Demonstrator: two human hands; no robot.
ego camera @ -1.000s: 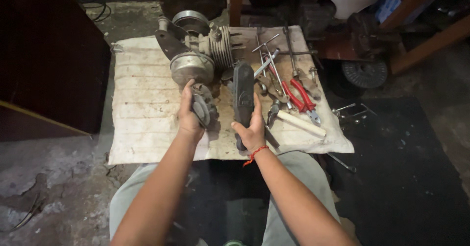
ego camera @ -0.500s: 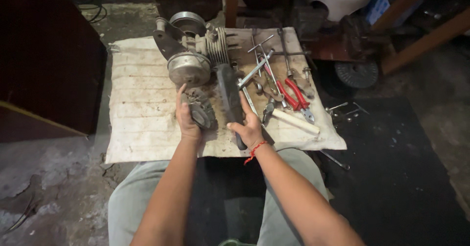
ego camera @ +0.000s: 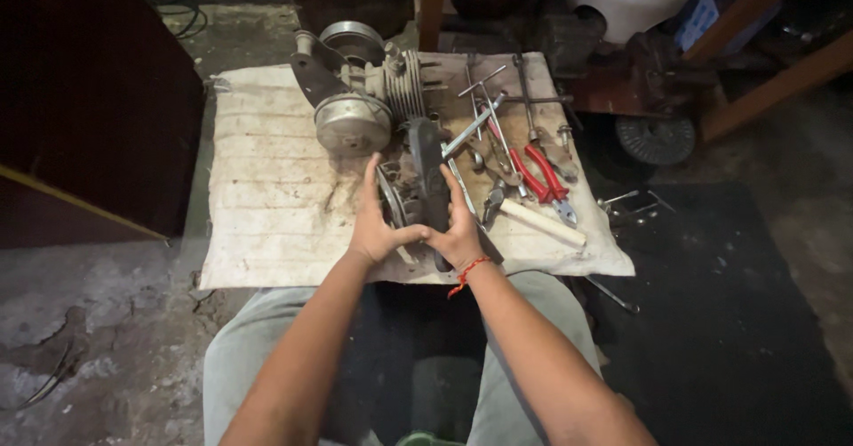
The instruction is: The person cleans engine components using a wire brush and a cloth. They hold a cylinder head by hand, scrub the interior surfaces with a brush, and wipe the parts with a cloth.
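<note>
- Left hand (ego camera: 378, 224) closed round a toothed round metal part (ego camera: 392, 199), fingers up its left side, thumb crossing toward the other hand.
- Right hand (ego camera: 459, 231), red thread at the wrist, gripping the near end of a long dark casing (ego camera: 427, 166).
- Both parts touching, held just above the near middle of a stained cloth (ego camera: 267, 188).
- Small engine (ego camera: 373, 99) just beyond the casing's far end.
- Red-handled pliers (ego camera: 538, 169), wrenches (ego camera: 484, 113) and a pale-handled hammer (ego camera: 533, 218) lying to the right.
</note>
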